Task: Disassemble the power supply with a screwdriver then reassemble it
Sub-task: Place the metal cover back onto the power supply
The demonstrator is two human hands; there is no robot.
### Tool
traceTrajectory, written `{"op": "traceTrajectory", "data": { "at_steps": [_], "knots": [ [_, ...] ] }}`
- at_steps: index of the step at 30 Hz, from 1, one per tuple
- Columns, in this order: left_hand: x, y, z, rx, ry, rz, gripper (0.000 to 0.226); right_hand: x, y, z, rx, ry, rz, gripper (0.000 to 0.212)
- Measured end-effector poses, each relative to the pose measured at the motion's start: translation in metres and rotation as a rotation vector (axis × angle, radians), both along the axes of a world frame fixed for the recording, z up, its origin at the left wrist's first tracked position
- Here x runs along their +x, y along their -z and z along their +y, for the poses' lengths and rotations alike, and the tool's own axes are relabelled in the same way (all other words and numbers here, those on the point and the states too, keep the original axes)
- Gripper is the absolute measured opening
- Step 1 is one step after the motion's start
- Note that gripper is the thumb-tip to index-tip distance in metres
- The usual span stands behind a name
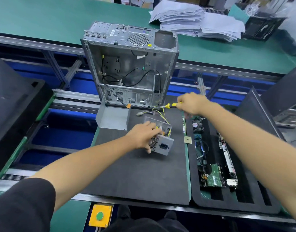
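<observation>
Left hand on the PSU, right hand holding the screwdriver out past it.

Nearest me I see a yellow box with a green button at the bench edge, then the dark foam mat. On the mat, the left hand sits on top of the power supply, fingers curled over its open top and down the vented side, gripping it; the unit looks tilted, socket face toward me. Its yellow-and-black wires trail away from me. Right of the mat, a black tray holds boards. Further out, the right hand is clenched round the yellow-handled screwdriver, tip pointing left near the wires. Just left, a bent grey metal cover. Behind that, the open PC case stands upright.
</observation>
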State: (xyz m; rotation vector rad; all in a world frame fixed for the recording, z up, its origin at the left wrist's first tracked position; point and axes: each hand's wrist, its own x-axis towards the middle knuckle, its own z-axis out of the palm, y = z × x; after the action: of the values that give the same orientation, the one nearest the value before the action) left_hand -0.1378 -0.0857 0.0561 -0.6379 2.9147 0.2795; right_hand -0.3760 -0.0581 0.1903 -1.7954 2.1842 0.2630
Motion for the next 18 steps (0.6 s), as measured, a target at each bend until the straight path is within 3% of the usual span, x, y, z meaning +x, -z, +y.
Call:
{"op": "traceTrajectory", "data": {
  "at_steps": [5,8,11,13,15,18],
  "knots": [
    [0.017,0.044,0.035,0.018,0.013,0.010,0.061,0.019,0.099,0.035,0.022,0.342,-0.519,0.018],
    [0.018,0.059,0.041,0.026,0.017,0.109,0.053,0.030,0.144,0.056,-0.122,0.601,-0.660,0.019],
    [0.027,0.055,0.024,0.057,-0.043,0.337,0.047,0.034,0.176,0.077,-0.268,0.899,-0.772,0.023],
    [0.041,0.052,0.001,-0.007,-0.266,0.492,0.045,0.036,0.191,0.089,-0.281,1.001,-0.765,0.022],
    [0.055,0.051,-0.023,-0.038,-0.616,0.527,0.054,0.038,0.202,0.097,-0.218,1.026,-0.704,0.021],
    [0.064,0.051,-0.053,0.241,-0.912,0.391,0.071,0.039,0.218,0.101,-0.088,0.954,-0.535,0.022]
  ]
}}
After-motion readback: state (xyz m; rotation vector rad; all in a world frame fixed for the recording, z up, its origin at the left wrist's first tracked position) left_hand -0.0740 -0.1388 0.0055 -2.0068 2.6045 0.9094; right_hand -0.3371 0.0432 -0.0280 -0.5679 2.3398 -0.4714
